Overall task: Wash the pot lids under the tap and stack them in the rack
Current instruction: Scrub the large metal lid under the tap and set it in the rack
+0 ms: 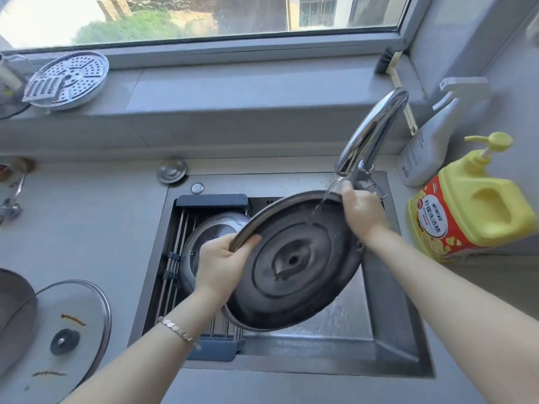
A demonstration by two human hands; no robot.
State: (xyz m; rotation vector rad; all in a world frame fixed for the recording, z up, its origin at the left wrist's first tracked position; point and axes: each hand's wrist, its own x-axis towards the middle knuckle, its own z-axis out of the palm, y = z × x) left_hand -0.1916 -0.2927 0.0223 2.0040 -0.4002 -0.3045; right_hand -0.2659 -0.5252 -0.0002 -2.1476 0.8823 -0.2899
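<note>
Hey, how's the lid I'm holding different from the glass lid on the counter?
The metal lid is opaque; the glass lid is see-through with a metal rim. The metal lid is held tilted over the sink under running water; the glass lid lies flat on the counter with brown smears. Both are round.

Tilted lid (294, 260) spans the sink (388, 330), tap (367, 135) close above.

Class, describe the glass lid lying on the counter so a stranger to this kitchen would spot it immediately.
Start at the sink and look left along the grey counter to its near corner. The glass lid lies flat there beside a dark pan. Unlike the metal lid under the tap, it is see-through with a black knob.
</note>
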